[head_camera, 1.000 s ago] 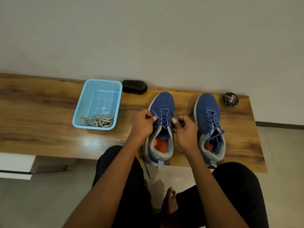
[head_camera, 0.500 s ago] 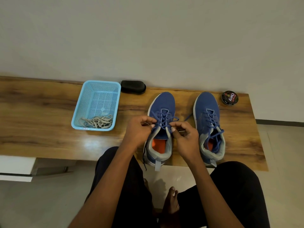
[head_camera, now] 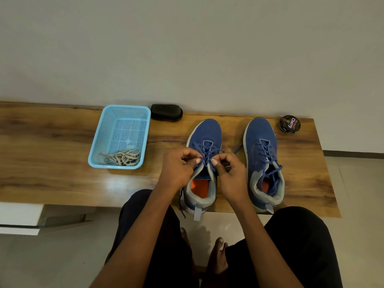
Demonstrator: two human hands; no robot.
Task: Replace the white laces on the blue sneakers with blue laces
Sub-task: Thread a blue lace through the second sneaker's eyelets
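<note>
Both hands are pinching the blue lace (head_camera: 207, 151) over the throat of the left sneaker (head_camera: 204, 163): the left hand (head_camera: 178, 168) is holding a strand between thumb and curled fingers at the shoe's left side, and the right hand (head_camera: 229, 173) is pinching another at its right side, thumbnails almost meeting. Exactly where each strand is running inside the fists is hidden by the knuckles.

Carrying everything, the wooden bench (head_camera: 52, 163) is stretching along the wall, its left end cut off by the frame. Both sneakers are standing near its front edge toward the right end, toes to the wall, heels slightly overhanging. The right sneaker (head_camera: 262, 161) is sitting just beside the left one, already threaded with blue, its loose lace ends lying tucked into the opening. One dark lace end is dangling off the front edge below the left sneaker's heel.

Left of the shoes, a light blue basket (head_camera: 120, 113) is holding the white laces (head_camera: 122, 157) bunched at its near end. Behind it, at the back edge, a black oblong object (head_camera: 166, 112) is lying, too dark to identify. A small round polish tin (head_camera: 289, 124) is sitting at the back right corner.
</note>
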